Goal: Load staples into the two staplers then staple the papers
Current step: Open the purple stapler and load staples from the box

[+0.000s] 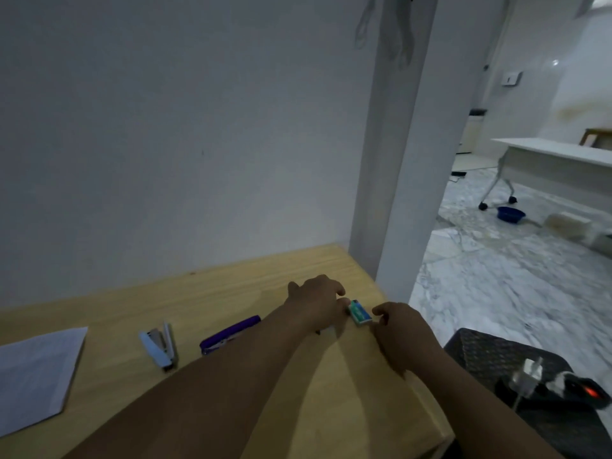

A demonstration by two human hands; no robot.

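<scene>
At the right end of the wooden desk (231,293), my left hand (316,301) and right hand (402,329) each pinch one small staple box (360,312) between them. Two staplers, one pale blue (159,346) lying open and one purple (230,332), and one stack of papers (36,369) lie to the left.
</scene>
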